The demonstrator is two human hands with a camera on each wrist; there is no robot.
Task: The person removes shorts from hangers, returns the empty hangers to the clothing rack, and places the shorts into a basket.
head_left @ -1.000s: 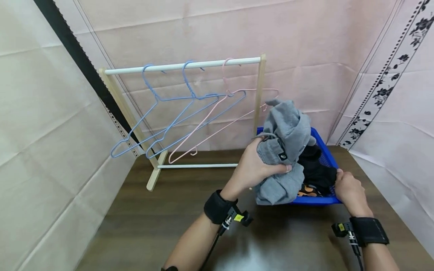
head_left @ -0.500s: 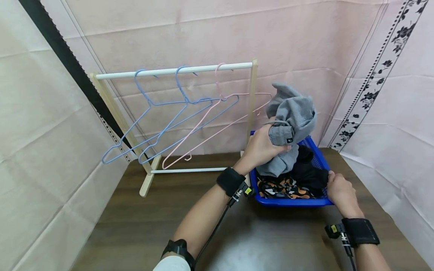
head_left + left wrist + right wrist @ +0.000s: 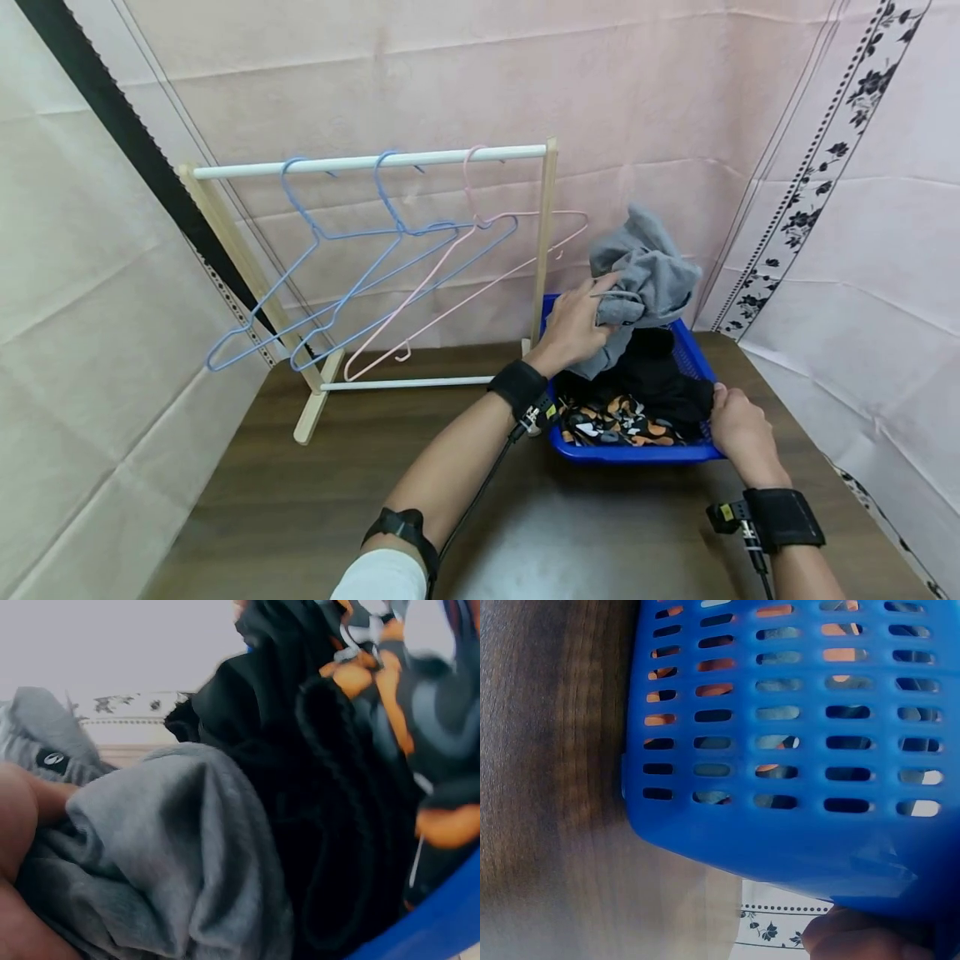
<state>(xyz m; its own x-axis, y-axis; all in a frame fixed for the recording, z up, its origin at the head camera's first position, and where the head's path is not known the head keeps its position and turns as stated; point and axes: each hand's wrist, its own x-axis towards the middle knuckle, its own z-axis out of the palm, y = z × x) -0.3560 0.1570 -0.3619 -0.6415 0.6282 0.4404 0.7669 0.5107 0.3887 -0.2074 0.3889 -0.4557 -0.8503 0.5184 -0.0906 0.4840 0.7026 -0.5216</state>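
Note:
A bunched grey garment (image 3: 656,279) with a small dark label stands up over the back of the blue basket (image 3: 637,456). My left hand (image 3: 573,329) holds its near left side, the index finger stretched along the cloth. In the left wrist view the fingers (image 3: 19,825) sink into the folds of the grey cloth, beside a black garment (image 3: 247,712). Part of the left hand's grip is hidden by fabric. On the basket's right rim my right hand (image 3: 744,433) grips the edge. The right wrist view has its fingers (image 3: 862,941) at the slotted wall's rim.
Black-and-orange patterned cloth (image 3: 622,421) lies at the basket's front. Left of the basket stands a rack (image 3: 375,162) with two blue hangers (image 3: 397,221) and a pink hanger (image 3: 450,250), whose end reaches near the grey garment. Fabric walls surround the wooden table (image 3: 420,442).
My left hand has carried the grey garment back and to the right over the basket, uncovering the patterned cloth. My right hand stays on the rim. The head view has shifted slightly.

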